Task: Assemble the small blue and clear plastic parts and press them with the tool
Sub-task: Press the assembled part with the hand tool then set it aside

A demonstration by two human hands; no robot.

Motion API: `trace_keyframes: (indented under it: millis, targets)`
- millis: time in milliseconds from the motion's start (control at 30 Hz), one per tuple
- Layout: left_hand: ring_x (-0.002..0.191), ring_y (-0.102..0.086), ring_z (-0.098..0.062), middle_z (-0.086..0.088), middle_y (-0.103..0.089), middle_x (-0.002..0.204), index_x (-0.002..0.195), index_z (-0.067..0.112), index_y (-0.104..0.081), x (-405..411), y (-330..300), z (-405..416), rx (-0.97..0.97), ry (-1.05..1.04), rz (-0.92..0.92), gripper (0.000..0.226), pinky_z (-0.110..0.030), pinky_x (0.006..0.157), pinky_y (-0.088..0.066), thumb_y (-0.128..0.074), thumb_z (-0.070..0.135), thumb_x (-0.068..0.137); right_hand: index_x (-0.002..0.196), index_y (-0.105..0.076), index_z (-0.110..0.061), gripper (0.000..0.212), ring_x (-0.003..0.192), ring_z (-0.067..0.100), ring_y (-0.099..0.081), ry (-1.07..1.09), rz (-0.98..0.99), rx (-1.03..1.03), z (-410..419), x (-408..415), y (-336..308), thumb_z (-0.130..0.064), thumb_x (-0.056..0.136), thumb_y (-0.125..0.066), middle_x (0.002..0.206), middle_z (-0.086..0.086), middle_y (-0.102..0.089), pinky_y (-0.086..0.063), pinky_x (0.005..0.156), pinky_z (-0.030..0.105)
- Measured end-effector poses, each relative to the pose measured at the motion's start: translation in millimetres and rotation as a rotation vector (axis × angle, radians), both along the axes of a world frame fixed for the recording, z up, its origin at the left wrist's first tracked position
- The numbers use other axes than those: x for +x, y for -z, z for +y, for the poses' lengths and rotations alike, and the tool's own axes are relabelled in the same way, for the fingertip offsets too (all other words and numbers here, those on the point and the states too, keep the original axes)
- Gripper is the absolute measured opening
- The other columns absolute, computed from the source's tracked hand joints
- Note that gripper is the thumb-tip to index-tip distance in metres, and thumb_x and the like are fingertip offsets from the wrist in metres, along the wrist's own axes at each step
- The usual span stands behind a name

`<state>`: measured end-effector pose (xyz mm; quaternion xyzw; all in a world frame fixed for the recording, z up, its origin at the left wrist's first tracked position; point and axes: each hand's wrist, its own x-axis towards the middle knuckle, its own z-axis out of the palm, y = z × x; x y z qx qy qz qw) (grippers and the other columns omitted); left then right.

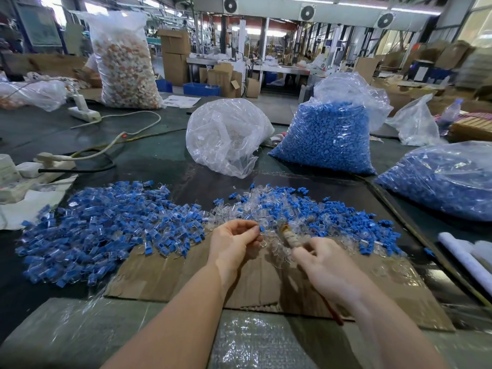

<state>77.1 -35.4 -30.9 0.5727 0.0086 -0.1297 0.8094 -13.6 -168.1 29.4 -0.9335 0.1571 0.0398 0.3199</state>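
Two bare hands at a workbench, one pinching a small part and one gripping a tool, above a spread of plastic pieces.

The left hand [234, 242] pinches a small blue and clear plastic part [261, 230] between thumb and fingertips, just above the flat brown cardboard sheet [165, 278]. The right hand [323, 265] is clenched round a slim tool with a tape-wrapped head and reddish handle [288, 237], its head pointing toward the held part and close beside it. Left of the hands lies a broad heap of joined blue-and-clear pieces [101, 225]; beyond the hands lies a mixed pile of loose clear shells and blue plugs [292, 206]. Farther back stand a crumpled clear plastic bag [226, 134] and a tall clear bag filled with blue plugs [327, 139].
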Motion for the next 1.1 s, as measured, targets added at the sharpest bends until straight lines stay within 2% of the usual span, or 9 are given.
trace_keyframes:
  millis: [100,200,333,433,567,633,700,867,1100]
  targets:
    - [0.056,-0.062,-0.013,-0.006,-0.069,0.064,0.084,0.007,-0.067,1,0,1,0.021,-0.013,-0.001,0.008,-0.023,0.044,-0.048,-0.064,-0.001,0.083,0.088,-0.053,-0.008,0.024,0.067,0.015,-0.047,-0.032,0.014,0.037,11,4,-3,-0.029,0.094,-0.044,0.085,0.006,-0.055,-0.032,0.053,0.027]
    - [0.057,-0.063,-0.012,-0.005,-0.069,0.065,0.083,0.009,-0.068,2,2,2,0.07,-0.03,-0.011,0.008,-0.023,0.046,-0.048,-0.066,0.001,0.082,0.071,-0.044,-0.014,0.026,0.056,0.01,-0.04,-0.05,0.022,0.087,17,5,-6,-0.026,0.095,-0.044,0.068,-0.001,-0.043,-0.025,0.046,0.024]
    - [0.052,-0.061,-0.01,-0.005,-0.067,0.064,0.082,0.007,-0.067,3,2,0,0.073,-0.054,0.005,0.008,-0.022,0.045,-0.048,-0.065,0.0,0.083,0.063,-0.039,-0.017,0.033,0.049,0.009,-0.034,-0.057,0.024,0.13,18,5,-8,-0.024,0.095,-0.043,0.059,-0.003,-0.037,-0.022,0.045,0.023]
    - [0.056,-0.063,-0.011,-0.005,-0.068,0.066,0.084,0.006,-0.067,3,1,1,0.076,-0.054,0.015,0.007,-0.022,0.051,-0.05,-0.065,0.0,0.082,0.065,-0.041,-0.018,0.029,0.049,0.009,-0.036,-0.092,0.06,0.162,18,3,-9,-0.024,0.093,-0.045,0.059,-0.004,-0.04,-0.026,0.046,0.023]
    - [0.057,-0.065,-0.01,-0.004,-0.068,0.067,0.085,0.006,-0.066,3,-1,2,0.064,-0.062,0.023,0.008,-0.021,0.053,-0.052,-0.064,-0.001,0.082,0.085,-0.053,-0.013,0.005,0.056,0.009,-0.048,-0.133,0.132,0.197,18,2,-12,-0.016,0.087,-0.051,0.072,0.0,-0.053,-0.035,0.046,0.018]
    - [0.056,-0.064,-0.009,-0.004,-0.068,0.066,0.085,0.005,-0.066,2,-2,2,0.067,-0.064,0.022,0.008,-0.021,0.053,-0.053,-0.064,-0.002,0.083,0.092,-0.054,-0.008,0.009,0.063,0.013,-0.051,-0.137,0.132,0.184,18,3,-12,-0.014,0.087,-0.049,0.079,0.003,-0.056,-0.038,0.053,0.023]
    - [0.054,-0.063,-0.008,-0.004,-0.067,0.066,0.085,0.005,-0.066,1,-3,1,0.075,-0.067,0.021,0.008,-0.021,0.052,-0.053,-0.063,-0.002,0.083,0.087,-0.051,-0.01,0.006,0.067,0.014,-0.049,-0.14,0.123,0.136,18,4,-12,-0.014,0.088,-0.047,0.079,0.003,-0.053,-0.037,0.058,0.029]
    - [0.054,-0.062,-0.009,-0.008,-0.066,0.071,0.084,0.005,-0.066,0,-4,1,0.11,-0.072,0.012,0.007,-0.019,0.053,-0.053,-0.063,-0.002,0.083,0.09,-0.048,-0.015,0.008,0.076,0.013,-0.05,-0.152,0.164,0.061,18,6,-12,-0.017,0.092,-0.041,0.09,-0.001,-0.049,-0.038,0.063,0.028]
    - [0.059,-0.065,-0.01,-0.009,-0.067,0.077,0.086,0.005,-0.065,-2,-5,2,0.154,-0.061,-0.017,0.007,-0.019,0.056,-0.054,-0.063,-0.001,0.084,0.085,-0.045,-0.016,0.012,0.072,0.011,-0.047,-0.179,0.154,0.015,19,8,-10,-0.02,0.094,-0.038,0.088,-0.001,-0.047,-0.035,0.058,0.026]
